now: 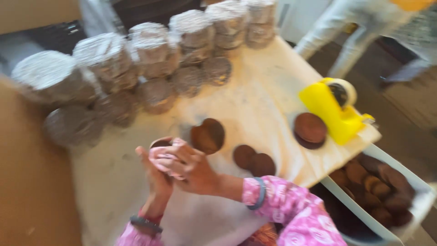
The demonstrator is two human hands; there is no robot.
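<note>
Both hands meet near the table's near edge: left hand [154, 175] and right hand [193, 171] are closed around a small round brown disc in pale wrapping [163, 152]. Judgement: firm, even finger pressure keeps the wrap tight.

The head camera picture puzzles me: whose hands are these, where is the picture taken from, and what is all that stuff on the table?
There is no machine here. A person wears a camera on the head, so you look down at their own two hands. The left hand and right hand are pressed together around a small round brown disc; blur hides how it is gripped. On the pale table lie more loose brown discs, and behind them stand stacks wrapped in foil. To the right sits a yellow tape dispenser, and a white bin beside the table holds many more discs. The legs at the top right belong to another person.
</note>
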